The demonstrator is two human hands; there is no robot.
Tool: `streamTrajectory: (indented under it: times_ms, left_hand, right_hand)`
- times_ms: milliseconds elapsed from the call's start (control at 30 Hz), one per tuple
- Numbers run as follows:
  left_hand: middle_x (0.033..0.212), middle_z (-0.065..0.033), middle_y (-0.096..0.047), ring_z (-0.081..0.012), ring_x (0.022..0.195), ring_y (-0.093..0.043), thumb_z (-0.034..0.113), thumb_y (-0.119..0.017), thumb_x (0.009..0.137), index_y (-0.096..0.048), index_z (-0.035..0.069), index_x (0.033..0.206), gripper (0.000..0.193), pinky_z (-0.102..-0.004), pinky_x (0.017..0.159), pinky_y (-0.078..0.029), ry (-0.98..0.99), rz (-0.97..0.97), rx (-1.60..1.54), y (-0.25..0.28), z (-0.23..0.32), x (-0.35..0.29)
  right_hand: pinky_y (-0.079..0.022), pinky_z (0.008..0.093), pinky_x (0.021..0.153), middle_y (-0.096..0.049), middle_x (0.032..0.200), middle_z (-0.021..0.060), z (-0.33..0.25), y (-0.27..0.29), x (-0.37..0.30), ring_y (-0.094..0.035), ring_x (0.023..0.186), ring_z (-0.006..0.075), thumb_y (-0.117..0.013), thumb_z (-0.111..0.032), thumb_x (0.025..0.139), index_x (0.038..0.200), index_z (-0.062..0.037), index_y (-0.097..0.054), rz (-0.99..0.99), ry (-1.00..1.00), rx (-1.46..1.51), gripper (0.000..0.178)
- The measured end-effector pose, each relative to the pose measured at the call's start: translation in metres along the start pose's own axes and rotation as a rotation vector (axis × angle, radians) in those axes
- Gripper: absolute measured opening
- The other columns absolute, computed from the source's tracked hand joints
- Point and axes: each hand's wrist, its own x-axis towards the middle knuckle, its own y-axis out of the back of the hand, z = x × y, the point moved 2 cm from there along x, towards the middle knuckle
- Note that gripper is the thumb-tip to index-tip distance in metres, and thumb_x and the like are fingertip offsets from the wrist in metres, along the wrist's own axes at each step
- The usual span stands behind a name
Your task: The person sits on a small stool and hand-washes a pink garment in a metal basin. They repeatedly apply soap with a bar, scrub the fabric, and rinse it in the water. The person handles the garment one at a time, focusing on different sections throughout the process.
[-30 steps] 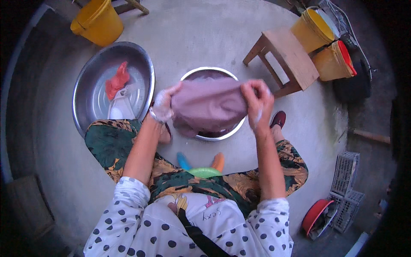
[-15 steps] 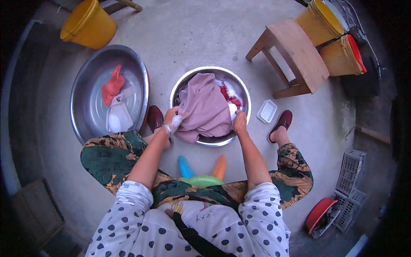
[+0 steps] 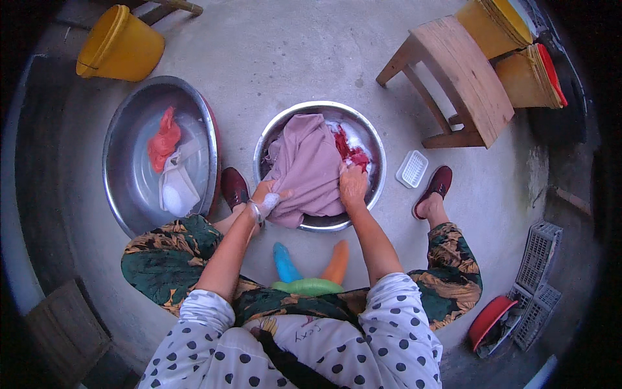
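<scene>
A mauve cloth (image 3: 308, 165) lies bunched in a round metal basin (image 3: 259, 139) between my feet, draped over part of its near rim. My left hand (image 3: 266, 196), with white suds on the thumb side and wrist, grips the cloth's left edge. On the cloth's right side, inside the basin, my right hand (image 3: 353, 185) is closed on the fabric; its fingertips are partly hidden. Just beyond those fingers, a red cloth (image 3: 350, 150) sits among white suds at the basin's right.
At left stands a larger metal tub (image 3: 114, 139) holding a coral-red cloth (image 3: 163, 139) and a white garment (image 3: 177, 185). A small white plastic basket (image 3: 412, 168) lies by my right shoe. Farther right are a wooden stool (image 3: 463, 71) and yellow buckets (image 3: 495, 29). Another yellow bucket (image 3: 123, 45) stands far left.
My right hand has moved left and farther into the basin, drawing the cloth's right side inward. More of the red cloth shows. My left hand keeps its hold on the mauve cloth.
</scene>
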Motion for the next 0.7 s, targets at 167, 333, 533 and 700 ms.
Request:
streamTrajectory:
  times_ms: [167, 333, 533, 700]
  left_hand:
    - [0.079, -0.0004, -0.06, -0.0083, 0.069, -0.051, 0.023, -0.061, 0.08, -0.062, 0.0, 0.091, 0.026, -0.0239, 0.066, -0.043, -0.297, 0.367, 0.084, 0.007, 0.022, 0.004]
    - [0.089, -0.0012, -0.059, -0.0096, 0.076, -0.051, 0.022, -0.059, 0.081, -0.057, 0.0, 0.101, 0.03, -0.0238, 0.07, -0.042, -0.127, 0.513, -0.229, 0.014, 0.019, 0.006]
    - [0.092, -0.0023, -0.058, -0.0097, 0.081, -0.05, 0.024, -0.055, 0.084, -0.056, 0.0, 0.104, 0.031, -0.0233, 0.075, -0.041, -0.169, 0.554, -0.312, 0.03, -0.013, 0.016]
    - [0.095, -0.0029, -0.056, -0.0115, 0.085, -0.05, 0.027, -0.052, 0.086, -0.053, -0.002, 0.107, 0.037, -0.0242, 0.078, -0.039, -0.191, 0.516, -0.339, 0.01, -0.025, 0.027]
  right_hand:
    - [-0.043, 0.0362, 0.071, -0.057, 0.082, 0.0119, 0.011, -0.011, -0.016, -0.055, 0.082, 0.0238, -0.067, -0.009, 0.062, 0.095, -0.005, -0.053, 0.025, -0.246, 0.832, 0.036]
    - [-0.048, 0.0288, 0.069, -0.058, 0.086, 0.0066, 0.034, -0.055, -0.017, -0.056, 0.076, 0.0174, -0.072, -0.003, 0.062, 0.106, -0.0071, -0.05, -0.098, -0.599, 1.603, 0.049]
    - [-0.049, 0.0343, 0.054, -0.057, 0.078, 0.0084, 0.025, 0.05, 0.011, -0.059, 0.061, 0.0224, -0.065, -0.011, 0.072, 0.105, -0.0064, -0.05, 0.052, -0.604, 1.551, 0.037]
    - [-0.047, 0.0414, 0.057, -0.058, 0.081, 0.0185, -0.106, 0.065, 0.009, -0.059, 0.063, 0.0332, -0.062, -0.016, 0.072, 0.111, -0.0111, -0.047, 0.122, -0.163, 0.987, 0.042]
